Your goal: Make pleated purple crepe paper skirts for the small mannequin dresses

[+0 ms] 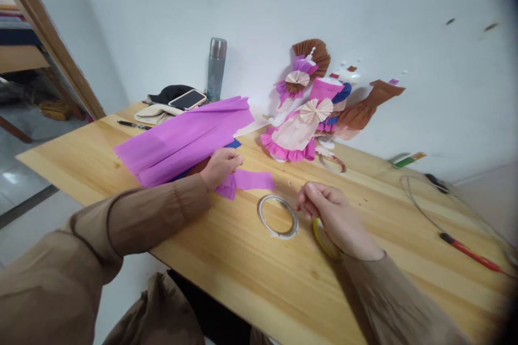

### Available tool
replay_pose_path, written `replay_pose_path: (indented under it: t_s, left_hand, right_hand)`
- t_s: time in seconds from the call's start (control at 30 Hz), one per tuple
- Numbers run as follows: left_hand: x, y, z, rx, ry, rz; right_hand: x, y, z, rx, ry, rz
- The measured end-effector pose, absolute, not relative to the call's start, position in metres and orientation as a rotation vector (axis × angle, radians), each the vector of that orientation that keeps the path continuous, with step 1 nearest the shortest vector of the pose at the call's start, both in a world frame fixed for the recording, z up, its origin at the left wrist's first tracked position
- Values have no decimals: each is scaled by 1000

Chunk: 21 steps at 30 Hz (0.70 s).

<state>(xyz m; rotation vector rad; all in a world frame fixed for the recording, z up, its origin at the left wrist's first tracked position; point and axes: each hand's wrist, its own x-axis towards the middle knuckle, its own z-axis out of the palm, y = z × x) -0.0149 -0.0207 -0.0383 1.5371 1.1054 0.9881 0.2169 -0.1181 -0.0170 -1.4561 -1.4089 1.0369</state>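
My left hand (220,166) is closed on a small strip of purple crepe paper (253,179) that lies on the wooden table (226,259). Behind that hand a large folded sheet of purple crepe paper (186,137) rests over blue and brown sheets. My right hand (332,215) has its fingers curled, resting beside a white tape ring (278,216) and over a yellow tape roll (321,237). What the right fingers pinch, if anything, is too small to make out.
A crepe-paper doll figure (301,113) in pink, purple and brown leans against the white wall. A steel flask (216,67), a phone (187,99) on folded cloth, a black pen (133,125), a red-handled tool (469,252), a wire loop and a glue stick (408,159) lie around the table.
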Motion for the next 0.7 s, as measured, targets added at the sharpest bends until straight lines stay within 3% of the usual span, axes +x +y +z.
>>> replay_pose_path:
  t_s: [0.3,0.7]
  left_hand:
    - [-17,-37,-22,1775,1030,837]
    - [-20,-34,-35,2384,1077,663]
  right_hand:
    - [211,-115,-9,-1404,-1414,1005]
    - [203,-113,-18,-1601,-1680,701]
